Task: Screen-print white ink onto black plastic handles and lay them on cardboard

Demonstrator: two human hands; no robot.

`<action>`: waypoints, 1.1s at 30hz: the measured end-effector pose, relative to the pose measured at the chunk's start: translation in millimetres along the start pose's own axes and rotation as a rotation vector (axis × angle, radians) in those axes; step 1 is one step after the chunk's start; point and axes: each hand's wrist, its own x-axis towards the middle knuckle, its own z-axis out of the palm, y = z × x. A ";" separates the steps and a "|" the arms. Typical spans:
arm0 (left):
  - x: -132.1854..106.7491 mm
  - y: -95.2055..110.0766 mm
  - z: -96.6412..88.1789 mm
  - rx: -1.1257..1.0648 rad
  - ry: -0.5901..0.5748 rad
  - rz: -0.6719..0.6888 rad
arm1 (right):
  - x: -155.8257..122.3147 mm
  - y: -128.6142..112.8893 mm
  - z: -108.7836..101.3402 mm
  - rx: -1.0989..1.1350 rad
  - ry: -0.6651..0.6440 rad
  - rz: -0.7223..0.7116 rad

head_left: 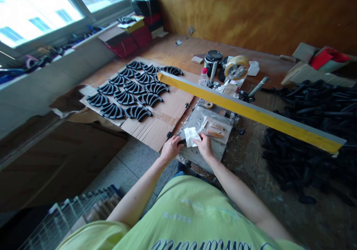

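Observation:
My left hand (170, 148) is closed around a small black part (182, 142) at the near edge of a grey work plate (199, 154). My right hand (205, 146) pinches a white cloth (192, 136) and presses it against that black part. Both hands sit close together over the plate's front left corner. Wooden sticks in a clear wrapper (214, 130) lie on the plate just beyond my right hand.
Several black curved parts (131, 90) lie in rows on flat cardboard (156, 125) to the left. A long yellow bar (251, 110) crosses above the bench. A heap of black parts (309, 131) fills the right side. Tape roll (237, 67), bottle (203, 77) and jar (213, 58) stand behind.

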 end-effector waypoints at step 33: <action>1.6 -2.3 -0.6 -0.001 -0.004 -0.014 | 19.2 -20.3 14.6 -0.304 -0.133 -0.038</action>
